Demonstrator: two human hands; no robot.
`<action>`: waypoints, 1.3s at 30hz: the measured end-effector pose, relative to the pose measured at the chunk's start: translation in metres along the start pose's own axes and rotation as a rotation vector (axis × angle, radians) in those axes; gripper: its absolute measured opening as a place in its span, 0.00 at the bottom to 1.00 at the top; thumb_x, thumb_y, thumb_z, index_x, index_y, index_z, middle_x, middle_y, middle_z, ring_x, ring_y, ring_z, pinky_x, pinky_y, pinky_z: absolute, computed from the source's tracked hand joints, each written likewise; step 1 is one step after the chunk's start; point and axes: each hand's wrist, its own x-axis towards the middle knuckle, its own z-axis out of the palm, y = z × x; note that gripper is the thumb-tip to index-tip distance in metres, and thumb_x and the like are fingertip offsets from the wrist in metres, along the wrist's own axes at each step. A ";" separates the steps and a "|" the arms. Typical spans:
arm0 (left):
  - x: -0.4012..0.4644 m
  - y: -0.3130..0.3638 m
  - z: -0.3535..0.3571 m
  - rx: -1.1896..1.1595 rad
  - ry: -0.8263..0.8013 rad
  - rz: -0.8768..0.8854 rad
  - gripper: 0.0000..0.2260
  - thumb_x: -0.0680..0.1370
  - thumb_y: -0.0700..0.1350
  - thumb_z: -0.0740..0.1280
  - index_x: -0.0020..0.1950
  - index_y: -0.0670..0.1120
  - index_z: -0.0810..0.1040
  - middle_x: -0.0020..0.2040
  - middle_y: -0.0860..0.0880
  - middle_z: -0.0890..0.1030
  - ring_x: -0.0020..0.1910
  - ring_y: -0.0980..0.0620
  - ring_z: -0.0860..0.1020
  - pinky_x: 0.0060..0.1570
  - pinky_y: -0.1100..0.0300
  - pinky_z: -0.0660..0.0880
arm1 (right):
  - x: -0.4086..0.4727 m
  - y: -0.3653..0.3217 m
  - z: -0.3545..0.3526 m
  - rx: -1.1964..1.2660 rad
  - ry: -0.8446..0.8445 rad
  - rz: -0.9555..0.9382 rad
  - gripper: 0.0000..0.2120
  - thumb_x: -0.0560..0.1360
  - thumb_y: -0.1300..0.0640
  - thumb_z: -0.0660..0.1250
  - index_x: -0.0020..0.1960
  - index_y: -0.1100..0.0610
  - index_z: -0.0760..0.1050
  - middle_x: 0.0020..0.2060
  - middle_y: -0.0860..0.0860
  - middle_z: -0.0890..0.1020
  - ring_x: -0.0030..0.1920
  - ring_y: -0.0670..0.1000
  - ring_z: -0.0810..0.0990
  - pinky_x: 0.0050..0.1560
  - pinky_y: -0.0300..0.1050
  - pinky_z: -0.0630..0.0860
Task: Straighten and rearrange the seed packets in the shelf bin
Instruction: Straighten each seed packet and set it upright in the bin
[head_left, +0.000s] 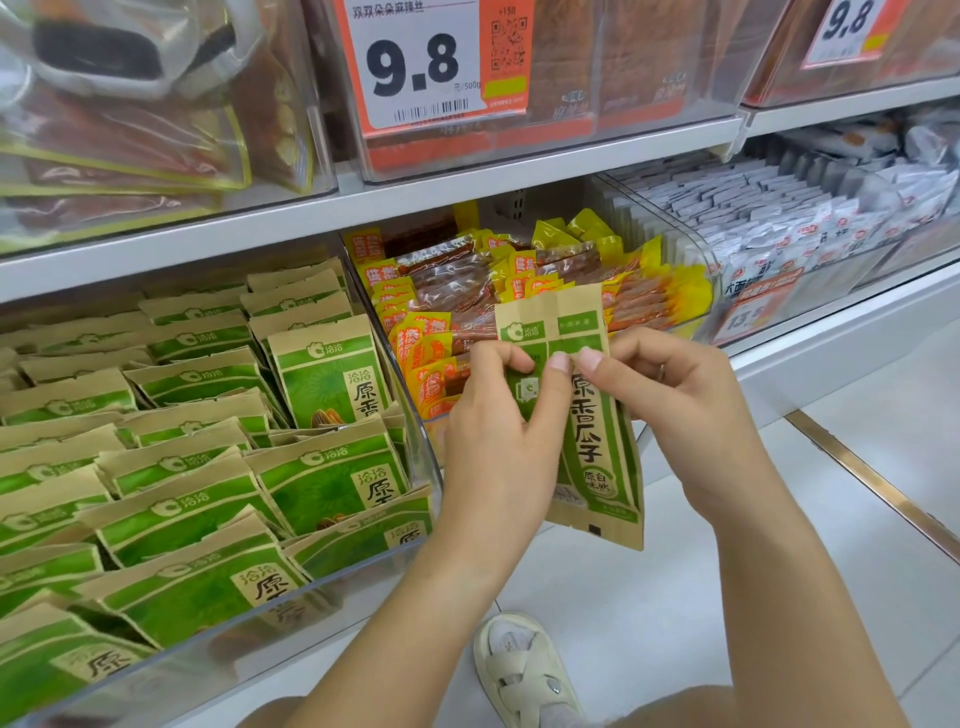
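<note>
A green and tan seed packet (597, 447) stands upright in front of the shelf, out of the bin, and both hands hold it. My left hand (498, 436) grips its left side, thumb and fingers curled over the front. My right hand (675, 405) pinches its upper right part with thumb and fingertips. To the left, the clear shelf bin (415, 551) holds several rows of the same packets (208, 467), leaning back at uneven angles.
A neighbouring clear bin (696, 254) holds yellow and red snack sticks right behind the held packet. Farther right is a bin of white sachets (810, 218). Price tags hang on the upper shelf (519, 182). A sandalled foot (524, 670) stands on the white tiled floor.
</note>
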 end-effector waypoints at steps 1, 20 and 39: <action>0.000 0.001 0.000 0.021 0.000 0.004 0.08 0.81 0.54 0.62 0.48 0.51 0.68 0.33 0.57 0.70 0.32 0.58 0.69 0.37 0.56 0.64 | 0.000 0.000 0.000 -0.005 0.000 -0.003 0.09 0.69 0.53 0.70 0.33 0.56 0.77 0.28 0.46 0.80 0.31 0.45 0.78 0.34 0.36 0.74; 0.008 0.008 0.001 -0.502 -0.105 -0.354 0.23 0.70 0.61 0.65 0.51 0.42 0.77 0.47 0.41 0.81 0.53 0.40 0.81 0.60 0.38 0.74 | -0.002 -0.006 -0.001 -0.022 -0.049 0.053 0.07 0.69 0.49 0.68 0.40 0.53 0.81 0.34 0.46 0.84 0.37 0.44 0.82 0.35 0.36 0.76; 0.009 0.003 0.003 -0.523 -0.225 -0.348 0.22 0.70 0.60 0.67 0.52 0.43 0.75 0.45 0.46 0.80 0.50 0.48 0.81 0.59 0.45 0.75 | -0.002 -0.006 0.006 -0.018 0.132 -0.027 0.13 0.76 0.66 0.66 0.33 0.59 0.76 0.24 0.45 0.77 0.26 0.42 0.74 0.29 0.33 0.73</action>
